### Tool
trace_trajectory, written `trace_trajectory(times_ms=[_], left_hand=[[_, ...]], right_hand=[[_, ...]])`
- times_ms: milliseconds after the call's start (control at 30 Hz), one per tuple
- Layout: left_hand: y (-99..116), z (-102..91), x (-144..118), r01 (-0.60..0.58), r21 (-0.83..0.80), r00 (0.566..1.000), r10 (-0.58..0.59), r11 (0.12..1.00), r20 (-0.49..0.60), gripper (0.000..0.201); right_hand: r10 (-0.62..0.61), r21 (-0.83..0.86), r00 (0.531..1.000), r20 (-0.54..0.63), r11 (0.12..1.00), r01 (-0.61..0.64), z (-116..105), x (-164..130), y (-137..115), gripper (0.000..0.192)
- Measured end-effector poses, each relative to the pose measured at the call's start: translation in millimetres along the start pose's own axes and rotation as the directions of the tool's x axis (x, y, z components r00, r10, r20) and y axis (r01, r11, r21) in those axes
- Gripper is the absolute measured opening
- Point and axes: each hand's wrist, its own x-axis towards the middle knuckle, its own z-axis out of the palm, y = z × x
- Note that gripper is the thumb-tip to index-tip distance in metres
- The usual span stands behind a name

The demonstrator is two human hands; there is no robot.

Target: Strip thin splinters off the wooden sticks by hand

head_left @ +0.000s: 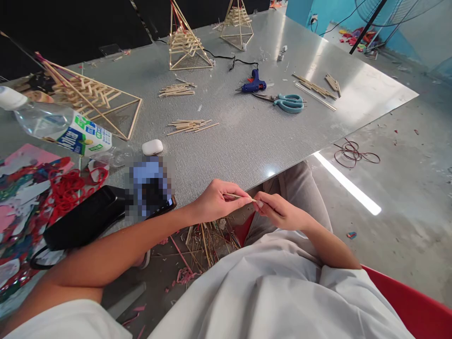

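Observation:
Between both hands, just off the table's near edge, is a thin wooden stick (231, 195). My left hand (217, 200) is closed, pinching it between thumb and fingers. From the other side, my right hand (277, 209) pinches its tip, with the fingertips of both hands almost meeting. Part of the stick is hidden by the fingers. On the table ahead lie a pile of short wooden sticks (190, 125) and a second pile (176, 90) behind it. Farther right are a blue glue gun (254, 84) and teal-handled scissors (290, 103).
Stick pyramid frames (136, 113) stand at the back and left. Left of my arm are a plastic bottle (84, 136), a white case (152, 147), a phone (155, 188), a black pouch (86, 219) and red yarn (67, 188). Longer sticks (314, 86) lie right.

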Motion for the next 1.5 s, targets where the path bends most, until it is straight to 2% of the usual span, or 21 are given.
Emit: trace_trajectory(times_ms=[200,367,500,633,833,1033,1267,1500], left_hand=[[-2.4,1.2,-0.8,-0.054,0.058,0.998,0.056,0.997,-0.023,0.034],[-1.8,1.3,-0.3,-0.082,0.097,0.996,0.085,0.992,-0.025,0.030],[0.0,1.7,0.3,-0.072,0.062,0.997,0.072,0.995,-0.003,0.025],[-0.7,1.7,0.7,-0.061,0.035,0.998,0.061,0.998,0.010,0.028],[-1.5,1.0,0.6,-0.024,-0.014,0.999,0.025,1.000,0.021,0.030],[-0.6,1.3,0.3,-0.032,0.005,0.999,0.032,0.999,0.027,0.023],[-1.7,2.2,-0.2,-0.066,0.042,0.998,0.066,0.997,0.010,0.023],[-4.5,3.0,-3.4,-0.048,0.090,0.999,0.049,0.995,0.000,0.028]], right_hand=[[0.035,-0.047,0.998,-0.043,0.998,-0.037,4.5,1.0,-3.1,0.026],[0.042,-0.010,0.998,-0.049,0.999,-0.043,8.1,-0.3,2.7,0.029],[0.072,0.084,0.997,0.013,0.994,-0.073,4.0,-3.0,2.2,0.034],[0.062,0.107,0.995,0.073,0.992,-0.069,-3.2,-4.7,-2.7,0.037],[0.046,0.117,0.996,0.075,0.992,-0.054,-5.6,-4.7,-1.5,0.036],[0.054,0.093,0.995,0.084,0.994,-0.062,-4.0,-5.2,2.6,0.035],[0.018,0.082,0.999,0.033,0.996,-0.021,3.2,-2.3,10.1,0.034],[0.026,0.040,1.000,-0.012,0.999,-0.026,8.0,1.9,5.9,0.032]])
